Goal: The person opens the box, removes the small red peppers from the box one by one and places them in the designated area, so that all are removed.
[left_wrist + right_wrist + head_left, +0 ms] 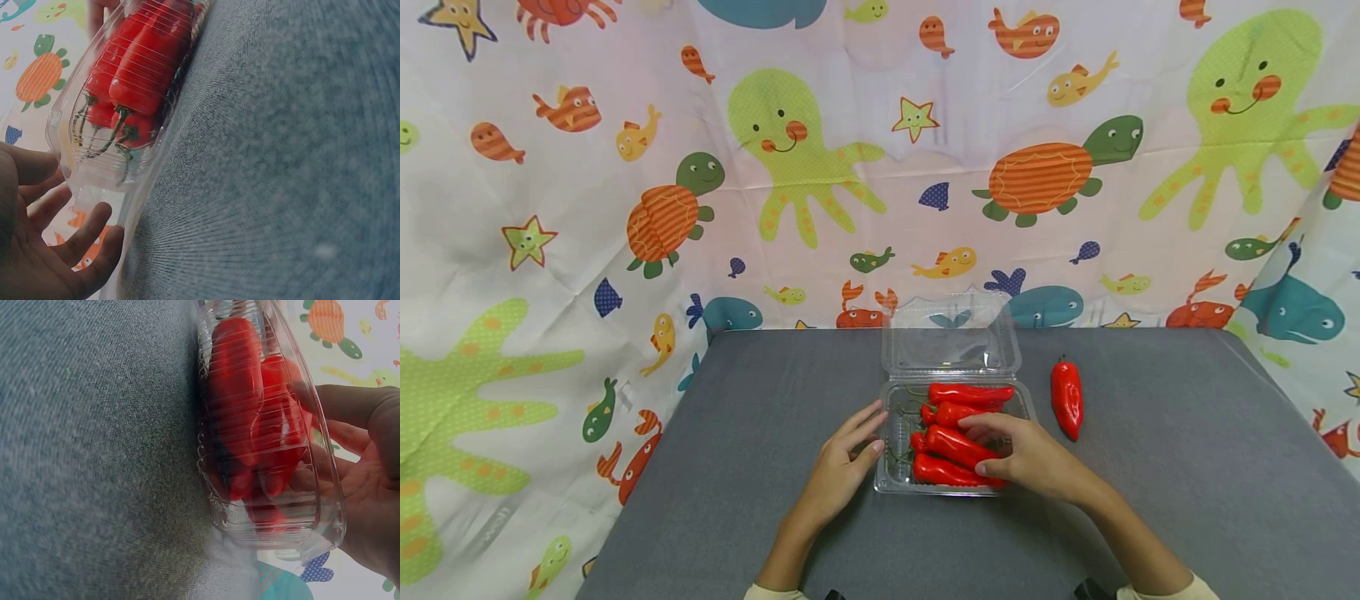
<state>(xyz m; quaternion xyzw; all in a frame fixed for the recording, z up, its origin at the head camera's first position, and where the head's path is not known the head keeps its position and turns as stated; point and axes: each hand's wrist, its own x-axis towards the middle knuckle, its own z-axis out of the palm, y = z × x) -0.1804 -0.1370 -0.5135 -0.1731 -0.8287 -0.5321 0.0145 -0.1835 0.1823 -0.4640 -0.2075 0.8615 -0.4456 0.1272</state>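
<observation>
A clear plastic clamshell box (895,485) holds several red peppers lying side by side, their green stems toward the left. My right hand (1032,457) reaches over the box's right side. Its thumb and fingers lie on either side of one red pepper (953,447), gripping it near its tip; in the right wrist view this pepper (282,434) shows through the ribbed wall. My left hand (838,465) is beside the box's left edge with fingers spread and slightly bent. In the left wrist view, its fingertips are right at the rim (57,134).
The box's hinged lid (951,350) stands raised at the back, near a curtain (820,283) printed with sea animals. One more red pepper (1067,398) lies on the grey tabletop (1150,433), right of the box.
</observation>
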